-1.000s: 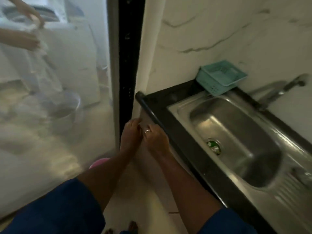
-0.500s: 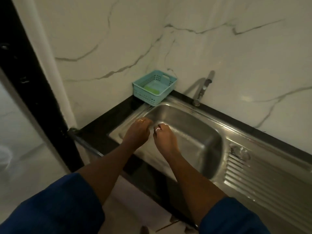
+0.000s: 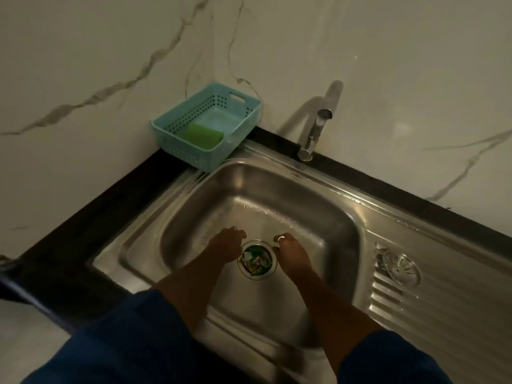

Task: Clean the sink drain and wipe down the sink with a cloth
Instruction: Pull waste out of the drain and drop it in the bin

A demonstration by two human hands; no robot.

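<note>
A stainless steel sink [image 3: 277,189] is set in a black counter. Its round drain strainer [image 3: 257,263] at the bowl's bottom holds green, white and red scraps. My left hand [image 3: 225,246] is down in the bowl just left of the drain, fingers curled near its rim. My right hand [image 3: 291,252] is just right of the drain, a ring on one finger, fingertips bent toward the rim. Neither hand holds anything that I can see. A green sponge [image 3: 203,135] lies in a teal basket [image 3: 243,134] at the back left corner. No cloth is in view.
A chrome tap [image 3: 318,126] stands behind the bowl against the marble wall. The ribbed drainboard [image 3: 443,309] lies to the right, with a small round metal cover [image 3: 400,268] on it. Black counter edge [image 3: 83,231] runs along the left.
The view has swung from the doorway to straight over the sink. Both hands have gone from the counter's edge down into the bowl and apart, to either side of the drain.
</note>
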